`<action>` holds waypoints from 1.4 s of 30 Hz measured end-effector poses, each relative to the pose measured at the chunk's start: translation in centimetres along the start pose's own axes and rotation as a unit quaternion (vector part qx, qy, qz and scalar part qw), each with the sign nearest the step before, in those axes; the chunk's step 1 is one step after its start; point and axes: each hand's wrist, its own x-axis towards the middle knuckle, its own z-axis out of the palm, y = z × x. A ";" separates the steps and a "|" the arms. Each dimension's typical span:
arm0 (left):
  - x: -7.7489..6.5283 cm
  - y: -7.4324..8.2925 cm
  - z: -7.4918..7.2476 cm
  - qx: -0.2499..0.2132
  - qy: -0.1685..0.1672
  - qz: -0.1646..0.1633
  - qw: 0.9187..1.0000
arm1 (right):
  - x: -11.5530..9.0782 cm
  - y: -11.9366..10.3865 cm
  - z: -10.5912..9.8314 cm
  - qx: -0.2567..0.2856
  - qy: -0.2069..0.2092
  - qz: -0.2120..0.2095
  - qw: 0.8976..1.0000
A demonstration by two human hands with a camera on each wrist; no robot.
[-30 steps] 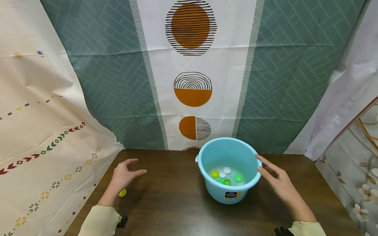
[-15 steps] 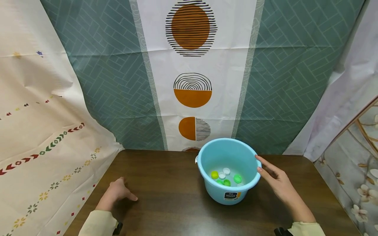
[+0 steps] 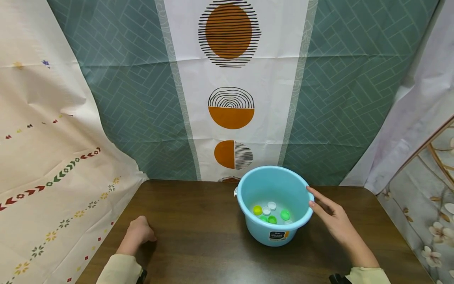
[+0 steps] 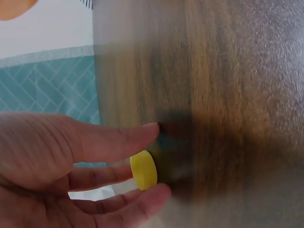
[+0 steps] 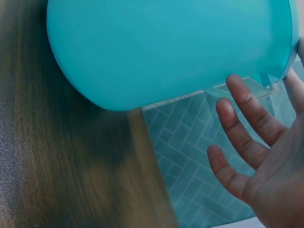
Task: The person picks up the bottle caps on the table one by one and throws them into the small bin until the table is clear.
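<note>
In the left wrist view, a small yellow bottle cap (image 4: pixel 143 170) stands on edge between the thumb and fingertips of my left hand (image 4: pixel 99 161), which pinches it close to the tabletop. From the head view, that left hand (image 3: pixel 139 233) sits low at the table's left side and hides the cap. My right hand (image 3: pixel 334 221) holds the light blue bucket (image 3: pixel 264 232) at its right rim by thumb and index finger. Its other fingers (image 5: pixel 237 137) spread out straight beside the bucket wall. Inside the bucket lie several bottle caps, among them a yellow cap (image 3: pixel 257 210) and a green cap (image 3: pixel 285 214).
The brown wooden table (image 3: pixel 198 221) stretches between the left hand and the bucket. Behind it hangs a green and white patterned cloth (image 3: pixel 156 118). A cream cloth (image 3: pixel 71 189) borders the left edge, and a floral cloth (image 3: pixel 422 221) the right.
My left hand has come down and in toward the yellow cap, its spread thumb and fingers closing on it. The right hand and the bucket stay in place.
</note>
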 end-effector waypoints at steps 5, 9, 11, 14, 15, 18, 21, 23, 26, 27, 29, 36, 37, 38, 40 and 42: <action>-0.1 0.4 0.3 -0.007 0.018 0.009 1.000 | 0.0 0.0 -0.1 -0.004 -0.003 -0.002 1.000; -0.2 0.7 0.4 -0.003 0.028 0.009 1.000 | -0.1 0.1 0.0 -0.007 -0.006 -0.001 1.000; -0.1 0.8 0.5 -0.001 0.026 0.006 1.000 | -0.1 0.1 0.0 -0.009 -0.007 0.002 1.000; 0.0 0.9 0.6 0.001 0.025 0.005 1.000 | -0.1 0.2 0.0 -0.013 -0.006 0.005 1.000; 0.1 0.9 0.6 0.002 0.026 0.006 1.000 | -0.2 0.2 0.0 -0.014 -0.006 0.006 1.000; 0.3 0.9 0.8 0.005 0.034 0.011 0.999 | -0.2 0.2 0.0 -0.015 -0.006 0.009 1.000; 0.4 1.1 0.9 -0.001 0.043 0.011 0.999 | -0.3 0.2 -0.1 -0.015 -0.007 0.011 1.000; 0.4 1.3 0.9 -0.007 0.047 0.011 0.999 | -0.3 0.2 0.0 -0.015 -0.006 0.011 1.000; 0.6 1.8 0.9 -0.021 0.053 0.016 0.998 | -0.2 0.3 0.0 -0.015 -0.006 0.010 1.000; 0.6 2.0 0.9 -0.024 0.055 0.018 0.998 | -0.2 0.3 0.0 -0.015 -0.006 0.010 1.000; 0.8 2.4 0.9 -0.032 0.062 0.026 0.997 | -0.2 0.3 0.0 -0.017 -0.006 0.011 1.000; 0.9 4.2 0.5 -0.055 0.090 0.051 0.993 | -0.2 0.2 0.0 -0.021 -0.005 0.010 1.000; 0.9 4.5 0.4 -0.058 0.091 0.053 0.993 | -0.1 0.2 -0.1 -0.021 -0.005 0.009 1.000; 0.9 4.8 0.4 -0.060 0.095 0.054 0.992 | -0.1 0.2 -0.1 -0.020 -0.005 0.009 1.000; 0.8 5.4 0.3 -0.066 0.102 0.059 0.991 | -0.1 0.2 -0.1 -0.018 -0.006 0.008 1.000; 0.8 5.9 0.2 -0.069 0.112 0.064 0.989 | -0.1 0.2 -0.1 -0.017 -0.006 0.006 1.000</action>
